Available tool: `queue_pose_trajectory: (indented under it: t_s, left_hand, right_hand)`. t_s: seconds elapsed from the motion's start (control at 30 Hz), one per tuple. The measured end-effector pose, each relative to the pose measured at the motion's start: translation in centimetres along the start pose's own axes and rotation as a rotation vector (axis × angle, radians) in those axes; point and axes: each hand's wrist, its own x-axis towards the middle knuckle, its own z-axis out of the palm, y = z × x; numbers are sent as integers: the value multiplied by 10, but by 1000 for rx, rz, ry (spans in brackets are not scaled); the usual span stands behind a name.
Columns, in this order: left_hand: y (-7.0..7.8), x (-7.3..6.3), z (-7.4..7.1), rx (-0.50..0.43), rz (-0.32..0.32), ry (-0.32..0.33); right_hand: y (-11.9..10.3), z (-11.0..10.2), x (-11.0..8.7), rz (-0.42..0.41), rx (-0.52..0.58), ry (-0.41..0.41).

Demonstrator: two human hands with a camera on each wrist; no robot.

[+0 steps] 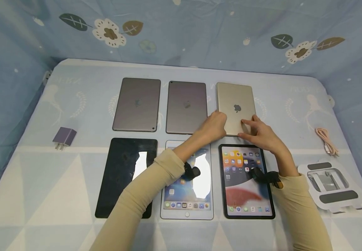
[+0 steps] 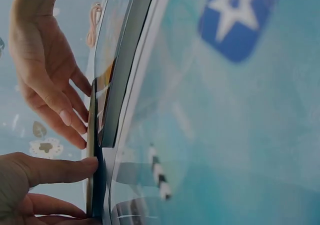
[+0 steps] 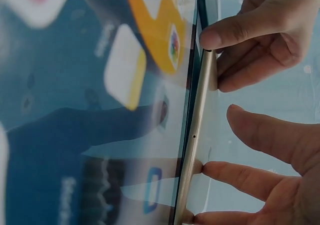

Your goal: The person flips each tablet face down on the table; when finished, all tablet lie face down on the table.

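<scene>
In the head view, a gold tablet (image 1: 235, 96) lies back side up at the right of the far row, its apple logo showing. My left hand (image 1: 216, 126) pinches its near left corner, with the thumb on the edge. My right hand (image 1: 260, 134) is at the near right corner, fingers spread and fairly straight. In the right wrist view, fingertips of that hand (image 3: 272, 180) touch the back of the gold tablet (image 3: 195, 140), and the thumb is raised off it. Just below lies a black-framed tablet (image 1: 246, 190) with its home screen lit.
Two grey tablets, one far left (image 1: 138, 104) and one in the middle (image 1: 186, 104), lie face down. In the near row are a dark-screened tablet (image 1: 115, 174) and a white tablet (image 1: 187, 214). A purple charger (image 1: 65, 136) is left; a cable (image 1: 326, 141) and a white stand (image 1: 339, 186) are right.
</scene>
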Motion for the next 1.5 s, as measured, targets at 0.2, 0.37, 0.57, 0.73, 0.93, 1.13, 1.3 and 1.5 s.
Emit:
queue_pose_trajectory:
  t_s: [0.2, 0.37, 0.57, 0.73, 0.93, 1.13, 1.3, 1.5]
  left_hand:
    - [-1, -5, 1, 109, -10, 19]
    - [-3, -9, -4, 107, -36, -2]
    - [-17, -29, -25, 29, -62, -44]
    - [-37, -60, -51, 17, -116, -54]
    - [-70, -109, -83, 12, -185, 14]
    - [-106, -159, -98, 20, -249, 113]
    - [-128, -195, -110, 63, -339, 64]
    - [-139, -213, -121, 135, -398, -38]
  right_hand:
    - [-4, 0, 0, 7, 10, -13]
    - [-9, 3, -1, 18, 39, 1]
    - [-33, 12, -7, -34, 70, 77]
    - [-65, 27, -11, -162, 56, 73]
    - [-101, 55, -9, -304, 37, 40]
    - [-131, 81, -6, -377, 91, 0]
    - [-151, 98, -3, -427, 71, -14]
    - [-174, 116, 3, -488, 77, -35]
